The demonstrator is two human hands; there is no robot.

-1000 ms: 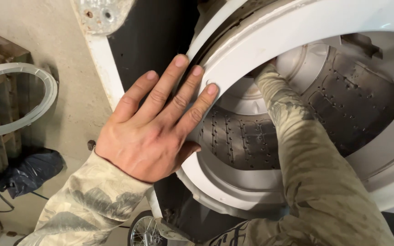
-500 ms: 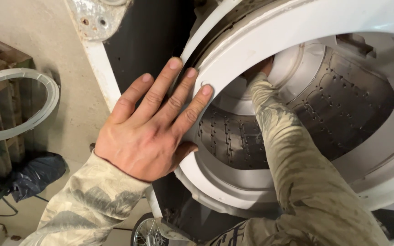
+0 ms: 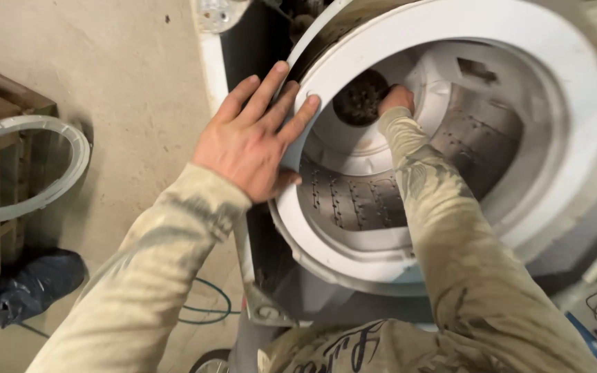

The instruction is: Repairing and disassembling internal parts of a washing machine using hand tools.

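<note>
A white washing-machine tub lies tipped towards me, its wide white rim [image 3: 464,21] around a perforated grey drum [image 3: 354,200]. My left hand [image 3: 250,141] rests flat on the left side of the rim with its fingers spread and nothing in it. My right arm, in a pale patterned sleeve, reaches deep into the drum. My right hand [image 3: 396,99] sits at the right edge of a dark round hub [image 3: 359,97] on the drum's far end. Its fingers are hidden, so I cannot tell whether they grip the hub.
A loose white plastic ring [image 3: 50,186] lies on a wooden pallet at the left. A black bag [image 3: 32,280] lies on the concrete floor below it. A green cable [image 3: 209,304] and a small wheel [image 3: 209,360] lie by the machine's dark frame.
The view has swung so more of the drum's far end shows. My right hand has pushed deeper, up to the dark hub. My left hand stays flat on the rim.
</note>
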